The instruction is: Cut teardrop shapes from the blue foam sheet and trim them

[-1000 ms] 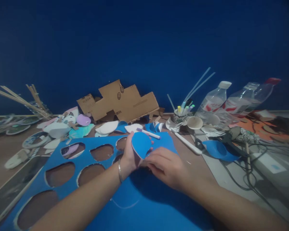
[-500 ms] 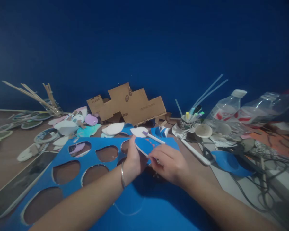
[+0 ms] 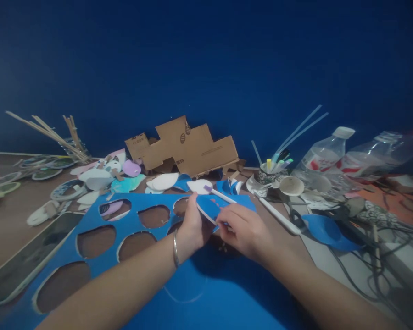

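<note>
My left hand (image 3: 192,225), with a silver bangle at the wrist, is closed on a blue foam-board piece (image 3: 206,206) with a white cut edge. The piece is held tilted above a blue foam board (image 3: 179,284) that has several leaf-shaped holes. My right hand (image 3: 239,231) pinches the near right edge of the piece with thumb and fingertips. Whether a small scrap is between those fingers is hidden. Behind the piece lies a white stick (image 3: 223,196) with a purple end. Small pale crumbs show below my right hand.
A brown cardboard piece (image 3: 189,149) leans at the blue wall. White leaf-shaped cutouts (image 3: 163,182) lie before it. A white rod (image 3: 278,216), a cup of markers (image 3: 266,176), plastic bottles (image 3: 326,151) and dark cables (image 3: 375,270) are right. A phone-like dark slab (image 3: 34,256) lies left.
The view has shifted slightly. Both hands stay at the same blue piece, with my right fingers still at its edge and moved only a little.
</note>
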### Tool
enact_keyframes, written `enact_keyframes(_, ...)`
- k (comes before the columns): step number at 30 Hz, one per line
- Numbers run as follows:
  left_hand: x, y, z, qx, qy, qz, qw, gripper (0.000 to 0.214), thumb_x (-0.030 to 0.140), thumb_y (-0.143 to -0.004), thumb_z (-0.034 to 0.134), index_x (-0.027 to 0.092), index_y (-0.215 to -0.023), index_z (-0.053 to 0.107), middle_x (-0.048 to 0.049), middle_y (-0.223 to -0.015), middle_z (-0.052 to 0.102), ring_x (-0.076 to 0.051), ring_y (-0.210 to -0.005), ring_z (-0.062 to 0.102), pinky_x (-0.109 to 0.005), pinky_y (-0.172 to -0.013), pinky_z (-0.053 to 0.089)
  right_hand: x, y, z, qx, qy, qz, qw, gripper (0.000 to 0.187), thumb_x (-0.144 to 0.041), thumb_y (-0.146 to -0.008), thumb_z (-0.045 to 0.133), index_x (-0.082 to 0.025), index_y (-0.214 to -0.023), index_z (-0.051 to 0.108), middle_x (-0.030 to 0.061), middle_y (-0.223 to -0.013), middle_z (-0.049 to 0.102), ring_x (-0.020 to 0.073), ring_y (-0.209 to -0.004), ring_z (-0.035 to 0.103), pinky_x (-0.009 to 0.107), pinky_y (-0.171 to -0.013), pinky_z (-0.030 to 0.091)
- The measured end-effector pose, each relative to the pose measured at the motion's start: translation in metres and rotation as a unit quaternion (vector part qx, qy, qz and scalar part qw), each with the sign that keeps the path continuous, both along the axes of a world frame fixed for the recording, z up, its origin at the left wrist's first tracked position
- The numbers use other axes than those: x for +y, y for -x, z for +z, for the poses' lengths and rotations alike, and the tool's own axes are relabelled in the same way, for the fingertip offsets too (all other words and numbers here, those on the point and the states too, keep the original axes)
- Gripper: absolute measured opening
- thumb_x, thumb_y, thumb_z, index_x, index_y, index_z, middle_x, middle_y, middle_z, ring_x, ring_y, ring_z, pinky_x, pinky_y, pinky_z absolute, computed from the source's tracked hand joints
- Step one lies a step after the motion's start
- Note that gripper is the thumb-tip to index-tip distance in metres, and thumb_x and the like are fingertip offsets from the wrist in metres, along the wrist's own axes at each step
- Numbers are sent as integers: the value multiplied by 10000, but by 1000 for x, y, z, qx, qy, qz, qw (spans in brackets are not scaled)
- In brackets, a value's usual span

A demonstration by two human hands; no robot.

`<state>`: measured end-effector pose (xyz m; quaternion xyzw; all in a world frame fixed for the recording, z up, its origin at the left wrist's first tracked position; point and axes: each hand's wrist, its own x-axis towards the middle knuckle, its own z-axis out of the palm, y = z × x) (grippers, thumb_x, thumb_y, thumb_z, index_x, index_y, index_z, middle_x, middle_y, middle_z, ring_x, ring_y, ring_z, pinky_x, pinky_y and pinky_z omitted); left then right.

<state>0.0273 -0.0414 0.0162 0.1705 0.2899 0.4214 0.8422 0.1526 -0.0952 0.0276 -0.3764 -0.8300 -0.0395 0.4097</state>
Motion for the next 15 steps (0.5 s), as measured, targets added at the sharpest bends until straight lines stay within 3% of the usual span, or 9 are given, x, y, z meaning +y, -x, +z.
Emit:
enact_keyframes(4, 0, 2, 2, 26, 11, -7, 1000, 436, 536, -813, 431, 146, -683, 575, -30, -574, 604, -165, -558, 574, -288, -600, 460, -2, 1, 6, 5, 42, 0, 999, 125, -69, -786, 475, -169, -746, 539, 47, -731, 607, 147, -696, 556, 244, -619, 453)
enact_keyframes(8, 1, 2, 7, 25, -4, -15, 1000, 405, 536, -774, 510, 145, -712, 593, -13, -594, 600, -134, -554, 558, -253, -600, 451, -4, 2, 10, 20, 94, -10, 995, 135, -50, -750, 487, -183, -737, 508, 13, -710, 592, 122, -668, 555, 208, -591, 437)
enact_keyframes(15, -2, 3, 13, 48, -23, -51, 997, 356, 475, -786, 544, 128, -803, 621, -36, -642, 632, -166, -613, 599, -285, -659, 469, -2, 4, 7, 53, 155, -78, 984, 123, -79, -765, 493, -193, -722, 486, -8, -684, 574, 111, -607, 533, 203, -542, 404)
